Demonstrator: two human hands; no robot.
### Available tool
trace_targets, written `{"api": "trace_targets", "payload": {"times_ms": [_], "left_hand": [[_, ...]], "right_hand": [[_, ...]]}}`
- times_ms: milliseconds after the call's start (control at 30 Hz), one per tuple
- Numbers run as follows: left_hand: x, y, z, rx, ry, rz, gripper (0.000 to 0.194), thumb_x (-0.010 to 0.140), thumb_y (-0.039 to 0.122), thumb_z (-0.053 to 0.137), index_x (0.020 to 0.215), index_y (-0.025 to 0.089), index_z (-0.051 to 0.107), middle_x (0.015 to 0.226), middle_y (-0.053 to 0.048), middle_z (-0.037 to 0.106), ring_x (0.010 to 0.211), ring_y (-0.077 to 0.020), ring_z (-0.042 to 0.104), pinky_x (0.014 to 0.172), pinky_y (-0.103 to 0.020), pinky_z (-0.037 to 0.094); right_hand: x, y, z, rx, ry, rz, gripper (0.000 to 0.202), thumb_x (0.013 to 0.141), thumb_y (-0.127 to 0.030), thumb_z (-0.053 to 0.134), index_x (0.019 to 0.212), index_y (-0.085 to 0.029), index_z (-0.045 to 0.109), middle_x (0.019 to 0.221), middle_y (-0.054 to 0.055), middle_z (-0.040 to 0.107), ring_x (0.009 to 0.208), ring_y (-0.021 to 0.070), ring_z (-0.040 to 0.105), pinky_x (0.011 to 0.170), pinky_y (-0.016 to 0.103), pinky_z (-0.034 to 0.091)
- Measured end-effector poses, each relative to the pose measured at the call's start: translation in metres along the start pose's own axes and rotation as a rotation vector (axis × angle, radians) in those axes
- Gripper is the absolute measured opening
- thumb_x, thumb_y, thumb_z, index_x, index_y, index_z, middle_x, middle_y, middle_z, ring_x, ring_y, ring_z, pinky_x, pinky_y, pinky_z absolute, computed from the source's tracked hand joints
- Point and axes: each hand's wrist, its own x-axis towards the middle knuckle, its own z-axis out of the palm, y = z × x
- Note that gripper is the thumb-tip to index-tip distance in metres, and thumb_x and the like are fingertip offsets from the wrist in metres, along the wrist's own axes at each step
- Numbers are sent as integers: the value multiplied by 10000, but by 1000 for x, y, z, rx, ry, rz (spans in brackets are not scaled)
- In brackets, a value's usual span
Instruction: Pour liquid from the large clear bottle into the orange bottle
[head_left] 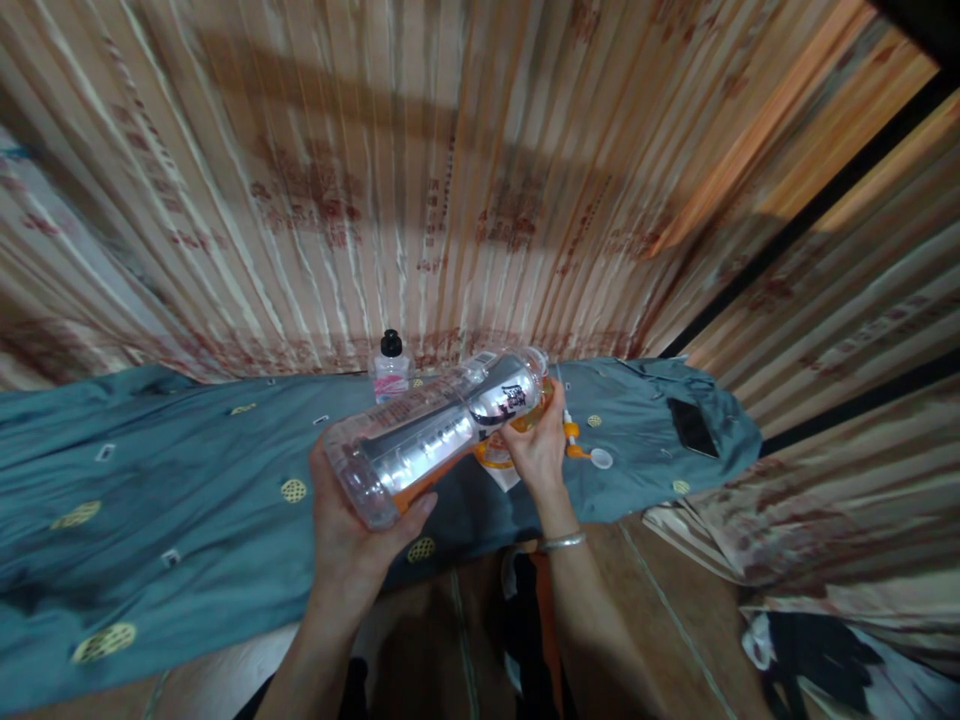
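A large clear plastic bottle [442, 425] with a silver and orange label is held tilted above the cloth, its neck pointing away to the right. My left hand [356, 535] is closed around its base end. Near the neck, my right hand [538, 445] grips the bottle's lower side, with a metal bangle on that wrist. Partly hidden behind the bottle and right hand is an orange-rimmed object [495, 457], with white paper [501, 477] beneath it. A small round white piece on an orange strap [600, 458] lies right of my right hand.
A small clear bottle with a black cap [391, 345] stands at the back of the teal cloth [225, 480]. A dark phone [693, 427] lies toward the right end. Patterned curtains [420, 200] hang close behind, and a black pole [810, 215] slants across the right.
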Motion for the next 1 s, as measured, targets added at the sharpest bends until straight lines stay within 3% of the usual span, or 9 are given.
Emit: {"api": "trace_targets", "payload": {"times_ms": [400,1000], "left_hand": [[1,0,0,35,13,28,753,562,451,1016,1216,326,664,1244,-65,724,1179,-372,738,1090,-586,624],[0,-5,-3,12,-49,-21,782,605,423,1026,1281,316,647,1359,-96,693,1338,-405,676,1246,-626,518]], "right_hand": [[1,-1,-2,11,-25,-12,1036,757,-469,819,1626,-132,368,1547,246,616,1414,395,638,1199,566,522],[1,0,-2,3,-28,-3,1059,765,-463,870,1638,-161,352,1558,244,617,1426,393,639,1186,556,530]]}}
